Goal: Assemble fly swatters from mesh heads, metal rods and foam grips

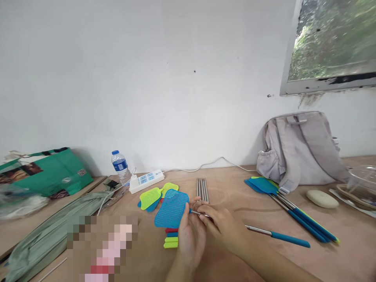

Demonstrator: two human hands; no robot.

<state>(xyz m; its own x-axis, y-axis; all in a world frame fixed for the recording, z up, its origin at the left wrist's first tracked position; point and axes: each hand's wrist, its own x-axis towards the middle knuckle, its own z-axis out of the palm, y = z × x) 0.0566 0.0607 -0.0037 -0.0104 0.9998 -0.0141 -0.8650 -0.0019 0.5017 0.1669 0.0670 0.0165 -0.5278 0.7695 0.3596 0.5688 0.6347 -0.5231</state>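
Observation:
A blue fly swatter lies across both hands, its perforated head to the left and its blue handle to the right. My left hand is closed at the base of the head, the thumb along its edge. Closed around the thin metal rod near the neck is my right hand. Behind the hands are several metal rods in a row. Loose yellow-green swatter heads overlap a blue one to the left. Red, blue and yellow-green handles lie partly hidden beside my left hand.
Several swatters are stacked at right, near an oval whitish object and a grey backpack. A power strip, a water bottle, a green bag and grey-green fabric occupy the left. A pixelated patch hides the front left.

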